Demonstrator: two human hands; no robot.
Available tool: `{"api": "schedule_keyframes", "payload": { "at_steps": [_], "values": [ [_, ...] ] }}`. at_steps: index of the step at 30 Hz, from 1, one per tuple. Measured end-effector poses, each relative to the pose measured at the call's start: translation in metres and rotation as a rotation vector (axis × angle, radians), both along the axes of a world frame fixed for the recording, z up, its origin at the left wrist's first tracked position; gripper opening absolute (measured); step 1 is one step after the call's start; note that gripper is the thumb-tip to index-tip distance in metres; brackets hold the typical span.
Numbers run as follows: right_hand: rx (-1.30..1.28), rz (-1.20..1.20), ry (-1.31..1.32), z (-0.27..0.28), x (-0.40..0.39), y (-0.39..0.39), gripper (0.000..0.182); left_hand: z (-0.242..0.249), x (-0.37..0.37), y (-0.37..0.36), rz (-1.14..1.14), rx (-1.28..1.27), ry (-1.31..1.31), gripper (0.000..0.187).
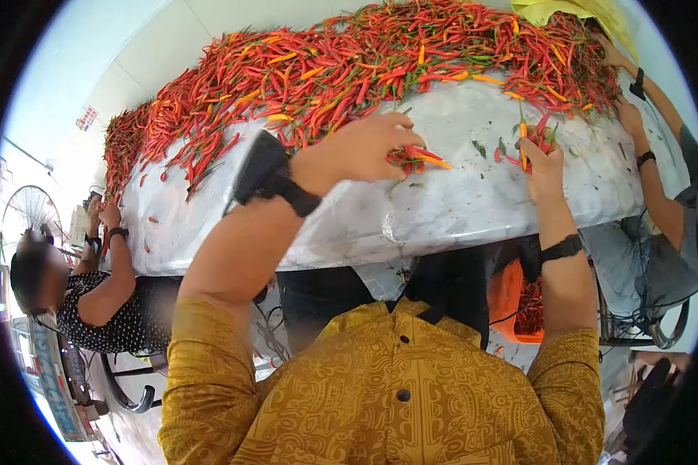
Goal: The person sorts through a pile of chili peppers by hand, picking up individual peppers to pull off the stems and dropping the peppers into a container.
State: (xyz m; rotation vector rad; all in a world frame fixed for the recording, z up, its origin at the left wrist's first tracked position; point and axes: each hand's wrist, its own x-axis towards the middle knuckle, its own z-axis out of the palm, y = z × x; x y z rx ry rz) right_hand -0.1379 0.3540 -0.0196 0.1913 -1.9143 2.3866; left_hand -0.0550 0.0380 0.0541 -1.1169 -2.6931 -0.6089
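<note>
Both of our hands are closed on chillies: our left hand point(364, 147) reaches forward with the arm raised and bent, its grip curled over a small bunch of red chillies point(412, 157) with one orange one poking out, just at the near edge of the big heap; our right hand point(541, 164) is held upright on a straight forearm, fingers pinched around a few red chillies point(537, 138) with green stems sticking up. Each wrist carries a black band, and our yellow patterned sleeves fill the bottom of the view. Largest before us is the table point(457, 201), covered in pale, shiny sheeting, and along its far side runs the long heap of chillies point(349, 62), mostly red with orange, yellow and some green among them. At the left a seated person in a dotted dark top point(124, 318) has both hands at the table edge; at the right another person's forearms point(651, 132) reach into the heap. Below the table, near our right arm, an orange basket point(512, 306) holds more red chillies. Stray stems and bits lie on the sheeting between our hands.
</note>
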Motion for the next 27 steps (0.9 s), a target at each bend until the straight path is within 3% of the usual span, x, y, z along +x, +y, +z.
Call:
{"api": "schedule_keyframes", "payload": {
  "at_steps": [3, 6, 9, 11, 15, 17, 20, 24, 27],
  "values": [
    [0.003, 0.015, -0.002, 0.000, 0.001, 0.001, 0.026, -0.012, -0.003, 0.019, 0.073, -0.153, -0.061, 0.036],
    [-0.021, -0.046, 0.066, 0.006, 0.008, -0.009, 0.015, -0.015, -0.019, 0.017, 0.125, -0.068, -0.163, 0.028],
    [-0.050, -0.094, 0.054, 0.013, 0.012, -0.014, 0.013, -0.016, -0.030, 0.008, 0.251, -0.059, 0.068, 0.022],
    [-0.031, -0.083, 0.053, 0.011, 0.011, -0.011, 0.013, -0.013, -0.030, 0.002, 0.267, 0.210, 0.108, 0.022],
    [-0.015, -0.036, 0.053, 0.008, 0.008, -0.007, 0.015, 0.008, -0.021, -0.010, 0.315, 0.196, 0.008, 0.022],
    [-0.029, -0.042, 0.062, 0.009, 0.009, -0.009, 0.016, 0.024, -0.012, -0.012, 0.360, 0.055, -0.226, 0.025],
    [-0.046, -0.052, 0.073, 0.009, 0.010, -0.011, 0.017, 0.030, -0.009, -0.019, 0.385, -0.064, -0.293, 0.029],
    [-0.042, -0.053, 0.066, 0.009, 0.009, -0.010, 0.016, 0.024, -0.006, -0.026, 0.323, -0.118, -0.223, 0.031],
    [-0.031, -0.042, 0.068, 0.006, 0.007, -0.008, 0.015, 0.025, -0.003, -0.022, 0.223, -0.225, -0.021, 0.034]
  ]
}}
